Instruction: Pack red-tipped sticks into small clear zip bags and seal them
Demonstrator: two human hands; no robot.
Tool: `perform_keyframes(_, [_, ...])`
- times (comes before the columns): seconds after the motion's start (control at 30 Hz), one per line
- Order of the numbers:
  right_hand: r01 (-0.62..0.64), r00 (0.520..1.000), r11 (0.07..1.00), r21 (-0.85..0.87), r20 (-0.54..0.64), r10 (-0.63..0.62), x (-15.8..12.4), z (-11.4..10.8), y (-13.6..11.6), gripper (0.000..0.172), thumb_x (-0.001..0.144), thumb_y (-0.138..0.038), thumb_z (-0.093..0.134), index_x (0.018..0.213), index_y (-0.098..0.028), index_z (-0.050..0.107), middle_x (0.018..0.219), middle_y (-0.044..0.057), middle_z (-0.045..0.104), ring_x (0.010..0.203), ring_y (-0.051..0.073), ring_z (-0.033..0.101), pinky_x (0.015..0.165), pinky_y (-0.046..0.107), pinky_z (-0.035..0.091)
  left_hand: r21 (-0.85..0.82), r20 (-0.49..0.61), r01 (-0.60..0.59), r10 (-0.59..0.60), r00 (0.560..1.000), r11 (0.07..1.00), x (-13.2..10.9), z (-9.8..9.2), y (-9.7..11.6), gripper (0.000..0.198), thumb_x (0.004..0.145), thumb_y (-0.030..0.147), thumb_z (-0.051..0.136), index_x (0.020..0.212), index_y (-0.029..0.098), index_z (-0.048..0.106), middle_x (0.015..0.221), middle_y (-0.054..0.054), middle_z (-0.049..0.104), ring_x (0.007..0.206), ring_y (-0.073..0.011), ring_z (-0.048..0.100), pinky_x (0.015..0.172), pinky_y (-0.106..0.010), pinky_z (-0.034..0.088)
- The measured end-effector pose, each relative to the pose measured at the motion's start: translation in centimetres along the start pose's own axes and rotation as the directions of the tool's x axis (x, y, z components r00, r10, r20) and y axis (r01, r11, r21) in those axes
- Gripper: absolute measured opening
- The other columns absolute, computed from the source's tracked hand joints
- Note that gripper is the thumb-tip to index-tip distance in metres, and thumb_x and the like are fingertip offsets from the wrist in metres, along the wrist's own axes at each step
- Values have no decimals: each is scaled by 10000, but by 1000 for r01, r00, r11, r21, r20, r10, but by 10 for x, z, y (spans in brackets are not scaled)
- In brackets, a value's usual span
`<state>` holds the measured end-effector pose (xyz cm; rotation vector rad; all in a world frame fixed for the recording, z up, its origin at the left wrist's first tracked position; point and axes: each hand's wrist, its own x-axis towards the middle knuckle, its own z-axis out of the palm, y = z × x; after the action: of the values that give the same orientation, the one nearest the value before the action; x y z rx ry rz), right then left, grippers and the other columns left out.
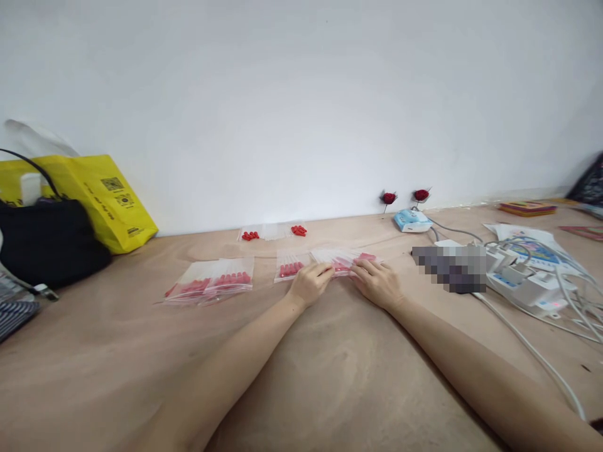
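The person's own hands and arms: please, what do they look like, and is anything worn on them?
The left hand and right hand are bare, without gloves; no ring can be made out. The left forearm and right forearm narrow toward the wrists, with no sleeve, watch or bracelet visible.

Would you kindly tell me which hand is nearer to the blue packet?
Right. The right hand is in front of the blue packet and to its left, apart from it; the left hand is farther left.
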<state>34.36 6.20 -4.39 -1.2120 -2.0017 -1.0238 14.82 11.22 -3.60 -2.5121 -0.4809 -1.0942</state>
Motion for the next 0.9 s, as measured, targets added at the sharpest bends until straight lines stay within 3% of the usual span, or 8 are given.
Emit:
perform_keyframes(0.1, [-15, 999, 1000, 18, -49, 16, -2, -2, 1, 161, 821, -213, 494, 759, -193, 641, 750, 13, 658, 582, 85, 496, 571, 253, 247, -6, -47, -6, 6, 999, 1000, -4, -3, 1, 243, 904, 139, 367, 941, 129, 607, 933, -77, 664, 790, -153, 645, 675, -257, 536])
perform_keyframes(0.2, [60, 994, 994, 93, -98, -50, -4, -12, -4, 168, 820, -171, 488, 746, -191, 638, 719, 6, 657, 583, 76, 505, 565, 249, 244, -28, -67, -37, 35, 997, 999, -14, -19, 7, 233, 911, 146, 370, 966, 129, 596, 955, -79, 665, 853, -141, 641, 748, -242, 533])
perform_keyframes(0.27, [148, 987, 976, 157, -91, -135, -5, -24, -13, 169, 824, -169, 481, 752, -187, 633, 683, 1, 643, 584, 75, 503, 561, 248, 243, -49, -59, -77, 74, 995, 996, -26, -39, 12, 215, 908, 144, 386, 973, 136, 591, 966, -71, 667, 872, -129, 638, 771, -225, 528])
perform_keyframes(0.4, [307, 951, 912, 272, -68, -301, -2, -42, -44, 174, 839, -182, 460, 782, -183, 625, 573, -23, 578, 514, 77, 453, 529, 257, 227, -78, -8, -191, 191, 982, 978, -59, -89, 18, 169, 877, 118, 450, 988, 128, 577, 948, -83, 676, 795, -128, 657, 649, -198, 543])
perform_keyframes(0.53, [361, 932, 869, 337, -105, -346, 10, -43, -72, 171, 844, -189, 461, 785, -173, 621, 579, -25, 571, 513, 83, 444, 506, 263, 220, -43, 35, -215, 216, 976, 976, -83, -123, 16, 155, 874, 107, 447, 945, 124, 585, 875, -75, 693, 715, -137, 666, 564, -208, 536])
perform_keyframes(0.63, [351, 935, 862, 366, -92, -342, 16, -39, -80, 196, 854, -188, 446, 765, -169, 619, 581, -18, 569, 532, 83, 455, 513, 253, 240, -17, 50, -223, 223, 973, 975, -89, -131, 12, 162, 874, 94, 437, 932, 119, 586, 860, -79, 696, 725, -145, 669, 588, -220, 543])
perform_keyframes(0.9, [304, 950, 851, 427, -72, -303, 13, -39, -76, 193, 843, -176, 433, 754, -166, 605, 603, -2, 562, 551, 86, 465, 524, 234, 275, 5, 52, -190, 190, 980, 982, -86, -130, 13, 155, 875, 125, 428, 864, 143, 582, 819, -47, 701, 697, -111, 667, 586, -182, 533])
